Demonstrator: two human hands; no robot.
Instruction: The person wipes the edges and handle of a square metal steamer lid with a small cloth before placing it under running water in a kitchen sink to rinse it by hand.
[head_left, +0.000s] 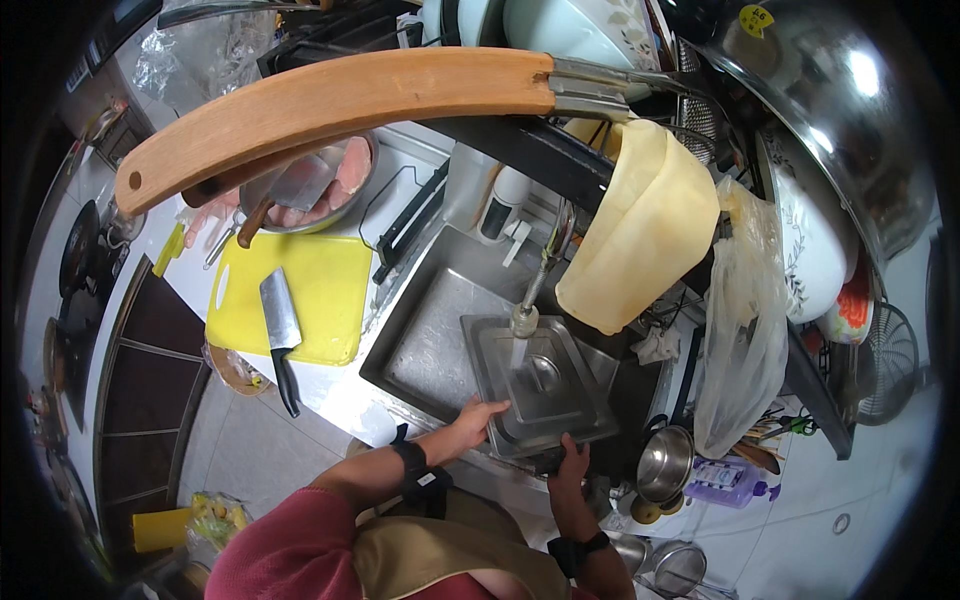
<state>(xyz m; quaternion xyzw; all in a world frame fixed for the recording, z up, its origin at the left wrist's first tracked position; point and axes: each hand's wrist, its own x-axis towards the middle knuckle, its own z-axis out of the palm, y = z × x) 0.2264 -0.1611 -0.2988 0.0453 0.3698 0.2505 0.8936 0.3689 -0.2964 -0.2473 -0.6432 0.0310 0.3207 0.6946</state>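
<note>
A rectangular stainless steel pan lid (491, 375) with a recessed handle (545, 373) is held tilted over the steel sink (427, 330). Water runs from the faucet head (524, 321) onto its top. My left hand (475, 421) grips the lid's left side near its close corner, thumb on top. At the lid's near edge, my right hand (571, 461) holds on, with its fingers partly hidden beneath.
Left of the sink, a cleaver (280, 304) lies on a yellow cutting board (337, 277), its handle past the edge. Behind it stands a bowl of raw meat (352, 187). A rack bar (525, 142) with a hanging yellow cloth (645, 225) crosses above. A steel pot (664, 465) sits right.
</note>
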